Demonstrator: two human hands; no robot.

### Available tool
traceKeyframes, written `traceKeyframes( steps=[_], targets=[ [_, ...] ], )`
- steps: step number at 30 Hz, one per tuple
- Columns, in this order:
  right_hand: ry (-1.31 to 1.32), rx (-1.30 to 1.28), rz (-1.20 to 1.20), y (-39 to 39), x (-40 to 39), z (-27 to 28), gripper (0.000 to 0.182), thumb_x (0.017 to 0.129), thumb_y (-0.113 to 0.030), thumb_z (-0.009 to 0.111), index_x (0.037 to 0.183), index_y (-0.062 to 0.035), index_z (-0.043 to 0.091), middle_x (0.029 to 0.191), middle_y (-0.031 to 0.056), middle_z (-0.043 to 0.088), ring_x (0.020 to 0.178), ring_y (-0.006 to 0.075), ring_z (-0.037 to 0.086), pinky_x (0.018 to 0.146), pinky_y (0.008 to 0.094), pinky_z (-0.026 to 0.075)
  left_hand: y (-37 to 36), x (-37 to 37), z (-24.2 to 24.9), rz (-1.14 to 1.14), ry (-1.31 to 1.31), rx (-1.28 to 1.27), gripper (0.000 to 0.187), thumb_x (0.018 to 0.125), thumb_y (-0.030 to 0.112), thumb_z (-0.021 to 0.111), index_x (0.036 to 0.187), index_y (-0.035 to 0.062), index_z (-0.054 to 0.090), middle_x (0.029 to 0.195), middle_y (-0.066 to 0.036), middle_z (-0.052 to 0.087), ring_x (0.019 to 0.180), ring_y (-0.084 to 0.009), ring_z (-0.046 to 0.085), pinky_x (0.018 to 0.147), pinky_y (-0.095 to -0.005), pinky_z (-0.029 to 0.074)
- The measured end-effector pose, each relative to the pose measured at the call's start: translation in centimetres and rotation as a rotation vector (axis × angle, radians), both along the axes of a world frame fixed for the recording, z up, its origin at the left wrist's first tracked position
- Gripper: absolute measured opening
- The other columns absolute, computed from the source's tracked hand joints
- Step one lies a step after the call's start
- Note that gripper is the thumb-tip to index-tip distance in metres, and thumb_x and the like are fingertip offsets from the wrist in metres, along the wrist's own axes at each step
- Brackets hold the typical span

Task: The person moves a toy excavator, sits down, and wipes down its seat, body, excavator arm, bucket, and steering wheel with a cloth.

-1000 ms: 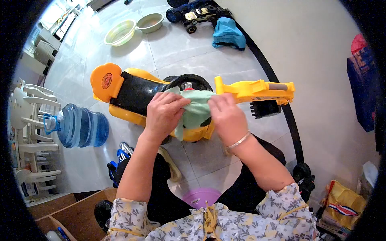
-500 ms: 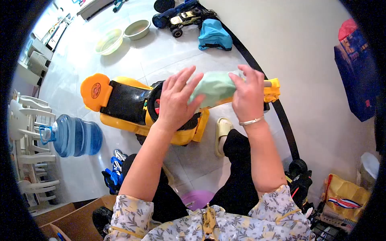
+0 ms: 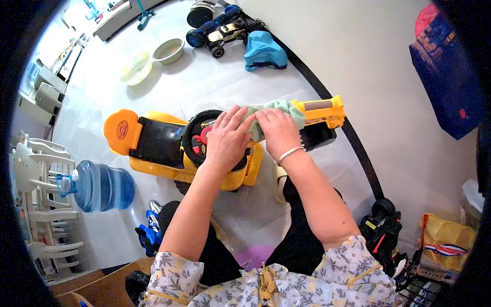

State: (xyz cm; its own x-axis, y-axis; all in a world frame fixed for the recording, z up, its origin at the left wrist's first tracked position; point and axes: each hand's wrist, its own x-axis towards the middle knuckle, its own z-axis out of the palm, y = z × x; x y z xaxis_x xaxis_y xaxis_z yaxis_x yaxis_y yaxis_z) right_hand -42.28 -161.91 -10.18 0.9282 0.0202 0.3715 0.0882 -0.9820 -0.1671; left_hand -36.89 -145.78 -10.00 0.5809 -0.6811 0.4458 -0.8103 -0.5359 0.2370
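Observation:
A yellow ride-on toy excavator stands on the floor in front of me, with a black seat and a black steering wheel. A pale green cloth lies bunched over its yellow boom. My left hand rests at the cloth's left end, beside the steering wheel, its fingers stretched out and flat. Close against it, my right hand has its fingers bent down onto the cloth and gripping it. Both hands hide part of the cloth.
At left are a blue water jug and white chairs. Two basins, a green-grey one and a pale one, sit farther back. Near the wall are a toy truck and blue bag. My slippered foot is beside the excavator.
My hands have come down from above the excavator and moved together. The cloth, spread and blurred before, is now bunched on the boom under them. The view has shifted slightly.

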Motion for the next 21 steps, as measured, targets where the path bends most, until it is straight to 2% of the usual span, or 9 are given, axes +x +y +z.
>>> traceKeyframes(
  steps=[2,6,8,15,21],
  targets=[
    [-0.118,-0.050,0.009,-0.4,0.1,-0.4,0.027,0.084,-0.017,0.050,0.108,-0.0100,0.062,0.108,0.0051,0.063,0.106,0.0211,0.056,0.091,0.0363,0.044,-0.3,0.0,-0.2,-0.005,-0.005,0.010,0.050,0.078,0.012,0.065,0.127,0.0157,0.054,0.136,-0.006,0.049,0.129,-0.0270,0.042,0.107,-0.0441,0.034],
    [-0.062,-0.093,-0.044,-0.7,0.0,0.0,0.024,0.083,-0.018,0.051,0.102,-0.0102,0.063,0.100,0.0041,0.064,0.102,0.0199,0.057,0.088,0.0355,0.045,-0.7,-0.2,-0.2,-0.011,-0.051,0.076,0.048,0.080,0.013,0.063,0.126,0.0161,0.054,0.135,-0.005,0.050,0.130,-0.0259,0.041,0.107,-0.0447,0.033],
    [-0.174,-0.148,-0.094,-0.9,0.0,-0.2,0.020,0.082,-0.018,0.052,0.096,-0.0105,0.064,0.095,0.0035,0.065,0.097,0.0195,0.058,0.085,0.0353,0.045,-1.2,-0.2,-0.3,-0.011,-0.061,0.091,0.047,0.080,0.014,0.062,0.126,0.0164,0.054,0.135,-0.005,0.050,0.131,-0.0254,0.041,0.108,-0.0454,0.032],
    [-0.151,-0.154,-0.133,-2.9,-0.5,1.2,0.016,0.080,-0.018,0.054,0.086,-0.0106,0.066,0.094,0.0030,0.065,0.096,0.0193,0.058,0.084,0.0347,0.045,-3.1,-1.0,0.3,-0.004,-0.043,0.146,0.045,0.082,0.016,0.059,0.126,0.0148,0.054,0.135,-0.003,0.050,0.132,-0.0230,0.039,0.110,-0.0478,0.027],
    [-0.373,-0.050,-0.157,-5.4,-1.0,2.1,0.014,0.077,-0.017,0.055,0.082,-0.0096,0.066,0.093,0.0037,0.066,0.095,0.0205,0.058,0.083,0.0355,0.046,-5.7,-1.7,0.6,-0.072,-0.047,0.141,0.045,0.086,0.019,0.056,0.130,0.0097,0.049,0.136,-0.007,0.049,0.131,-0.0226,0.041,0.111,-0.0460,0.025]
  ],
)
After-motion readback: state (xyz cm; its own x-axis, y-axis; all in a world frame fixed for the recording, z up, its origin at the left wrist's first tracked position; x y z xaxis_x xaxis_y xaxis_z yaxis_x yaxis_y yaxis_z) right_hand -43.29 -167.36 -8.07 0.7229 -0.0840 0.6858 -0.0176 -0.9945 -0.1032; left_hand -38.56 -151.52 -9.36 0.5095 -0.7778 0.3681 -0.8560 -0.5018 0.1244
